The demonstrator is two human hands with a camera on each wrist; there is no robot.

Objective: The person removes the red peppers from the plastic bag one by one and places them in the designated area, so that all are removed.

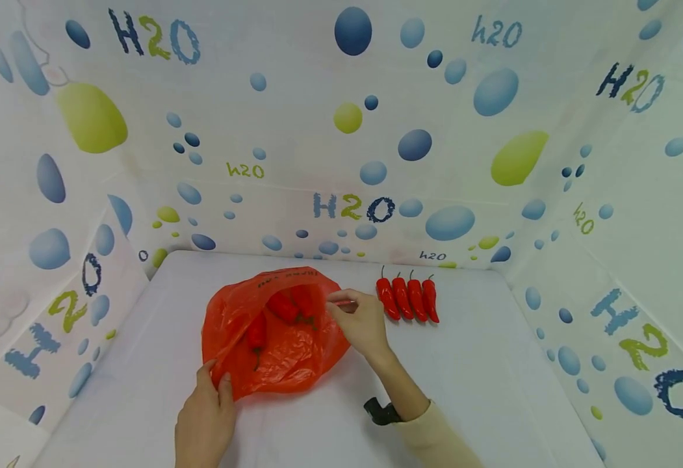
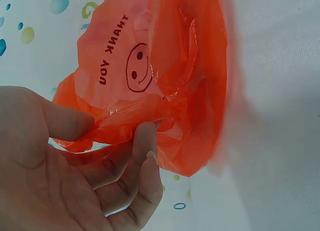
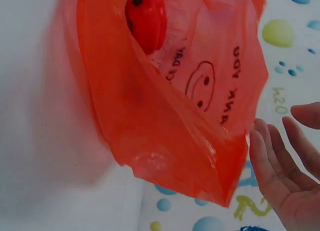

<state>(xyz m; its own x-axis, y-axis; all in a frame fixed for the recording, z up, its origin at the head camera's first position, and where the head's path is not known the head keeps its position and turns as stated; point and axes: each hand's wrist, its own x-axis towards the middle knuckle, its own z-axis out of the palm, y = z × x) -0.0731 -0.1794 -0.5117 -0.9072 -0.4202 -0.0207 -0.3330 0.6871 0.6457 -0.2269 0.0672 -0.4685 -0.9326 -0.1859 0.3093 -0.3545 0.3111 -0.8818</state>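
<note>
A translucent red plastic bag (image 1: 224, 318) lies with its mouth towards me, printed with a smiley face and "THANK YOU". Several red peppers are inside, among them one pepper (image 1: 256, 333) near the left with its green stem towards me. My left hand (image 1: 205, 416) pinches the bag's near left edge between thumb and fingers. At the bag's right rim is my right hand (image 1: 366, 323). In the right wrist view, its fingers (image 3: 272, 156) are loosely bent at the bag's edge, and the thumb stands apart from them.
Right of the bag, several red chili peppers (image 1: 401, 299) lie in a neat row, stems pointing away. Everything rests on a white table (image 1: 470, 364). Walls (image 1: 294, 117) printed with blue and green drops stand behind it and at both sides. A black device (image 1: 382, 411) sits at the right wrist.
</note>
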